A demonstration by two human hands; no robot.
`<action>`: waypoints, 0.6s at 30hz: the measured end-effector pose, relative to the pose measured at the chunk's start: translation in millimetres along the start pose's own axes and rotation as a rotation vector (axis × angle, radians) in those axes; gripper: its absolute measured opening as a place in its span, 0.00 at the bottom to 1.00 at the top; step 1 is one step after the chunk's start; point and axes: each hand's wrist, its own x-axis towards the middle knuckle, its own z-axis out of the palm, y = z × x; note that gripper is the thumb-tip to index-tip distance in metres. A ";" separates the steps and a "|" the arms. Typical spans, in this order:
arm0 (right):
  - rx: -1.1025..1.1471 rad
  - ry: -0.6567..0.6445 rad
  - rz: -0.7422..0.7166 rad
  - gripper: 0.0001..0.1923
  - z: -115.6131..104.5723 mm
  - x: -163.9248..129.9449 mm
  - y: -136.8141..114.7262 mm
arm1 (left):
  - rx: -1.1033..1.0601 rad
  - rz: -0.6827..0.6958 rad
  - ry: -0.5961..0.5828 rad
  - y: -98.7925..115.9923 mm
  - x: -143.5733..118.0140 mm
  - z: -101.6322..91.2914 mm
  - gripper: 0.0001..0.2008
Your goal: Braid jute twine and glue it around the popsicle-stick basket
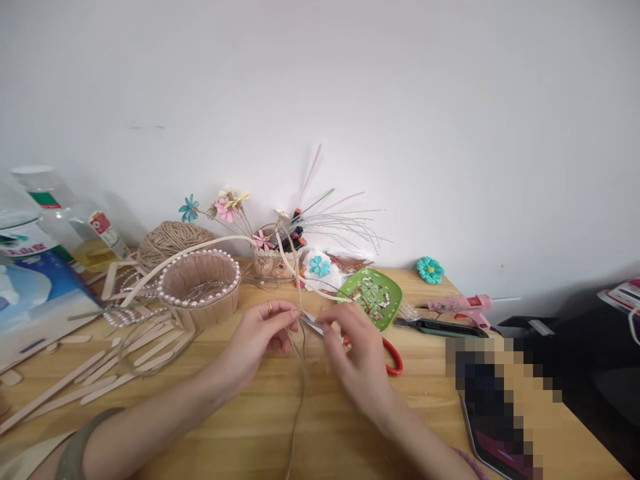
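Note:
My left hand (263,333) pinches a thin jute twine (300,373) between thumb and fingers; the twine hangs down toward me. My right hand (357,350) holds red-handled scissors (393,357) with the blades (313,323) at the twine just beside my left fingertips. A long pale cane strip (200,253) arches from the twine over a round stick basket (203,283) rimmed with pearls, which stands left of my hands on the wooden table (260,427).
Loose craft sticks (100,377) lie at the left. A twine ball (170,241), a small pot of paper flowers (267,260), a green dish (373,293), a pink glue gun (463,305), a utility knife (440,327), bottles (65,213) and a phone (500,447) surround the work.

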 end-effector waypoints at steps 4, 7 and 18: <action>0.555 -0.240 0.447 0.13 -0.1 6.0 2.0 | 0.163 0.049 -0.009 -0.2 -0.9 0.2 0.11; 0.721 -0.418 0.449 0.12 4.0 7.0 4.1 | 0.256 0.075 0.004 -0.1 -0.3 -0.8 0.10; 0.297 -0.316 0.407 0.10 -1.9 9.0 8.0 | 0.287 0.056 -0.053 5.7 1.8 -0.5 0.05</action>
